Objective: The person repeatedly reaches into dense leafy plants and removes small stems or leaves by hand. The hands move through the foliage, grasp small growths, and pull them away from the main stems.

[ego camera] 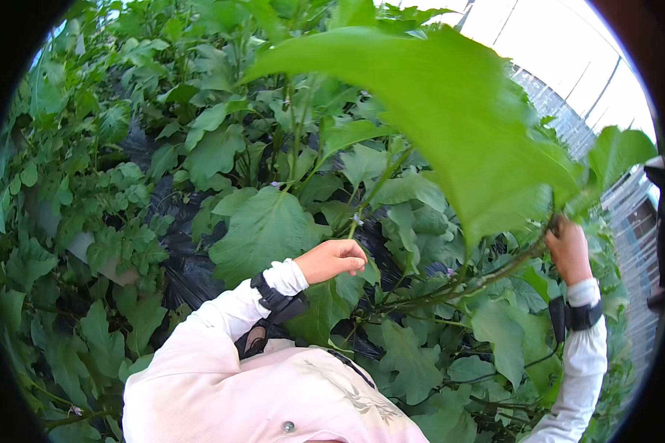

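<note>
My right hand is closed around a thick eggplant stem at the right. This stem runs slantwise down to the left, into the foliage. A large, blurred eggplant leaf arches across the upper middle, close to the camera. In the centre, my left hand has its fingers curled in, beside a broad leaf. Whether anything sits between those fingers is hidden. Just above it stands a thin green stem with a small pale purple flower.
Dense eggplant plants surround me. Black plastic mulch film shows on the ground between them. Lobed-leaf plants grow at the left. A dark cable hangs from the band on my right wrist. A translucent greenhouse-like wall stands at the right.
</note>
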### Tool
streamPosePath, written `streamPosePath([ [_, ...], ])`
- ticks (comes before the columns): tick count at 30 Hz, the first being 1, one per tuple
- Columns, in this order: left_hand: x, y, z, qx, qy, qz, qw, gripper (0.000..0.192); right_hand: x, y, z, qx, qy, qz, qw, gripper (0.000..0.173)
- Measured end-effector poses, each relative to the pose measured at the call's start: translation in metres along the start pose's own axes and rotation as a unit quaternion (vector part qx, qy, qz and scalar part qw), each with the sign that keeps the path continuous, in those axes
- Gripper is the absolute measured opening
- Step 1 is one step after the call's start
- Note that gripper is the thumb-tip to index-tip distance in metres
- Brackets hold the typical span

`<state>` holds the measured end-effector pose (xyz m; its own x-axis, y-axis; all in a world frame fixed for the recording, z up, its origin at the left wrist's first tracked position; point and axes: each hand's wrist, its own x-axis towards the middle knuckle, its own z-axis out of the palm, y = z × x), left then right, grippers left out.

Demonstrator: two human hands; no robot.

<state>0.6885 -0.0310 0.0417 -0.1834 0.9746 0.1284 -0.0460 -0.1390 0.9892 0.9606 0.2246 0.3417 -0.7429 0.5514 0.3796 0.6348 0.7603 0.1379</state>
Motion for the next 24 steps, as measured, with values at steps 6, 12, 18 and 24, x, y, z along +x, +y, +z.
streamPosePath([
  [6,-0.024,-0.001,-0.064,0.009,0.022,-0.002,1.000,0.019,-0.010,0.023,0.020,-0.060,0.056,0.027,0.996,0.021],
  [12,-0.048,-0.007,-0.108,0.388,0.225,0.054,0.892,0.024,-0.021,0.020,0.034,0.112,0.122,0.159,0.973,0.025],
  [18,-0.075,-0.031,-0.141,0.472,0.294,0.009,0.831,0.044,-0.021,0.010,0.040,0.267,0.141,0.262,0.917,0.023],
  [24,-0.086,-0.053,-0.155,0.502,0.208,-0.075,0.836,0.054,-0.013,-0.012,0.027,0.367,0.186,0.328,0.850,0.024],
])
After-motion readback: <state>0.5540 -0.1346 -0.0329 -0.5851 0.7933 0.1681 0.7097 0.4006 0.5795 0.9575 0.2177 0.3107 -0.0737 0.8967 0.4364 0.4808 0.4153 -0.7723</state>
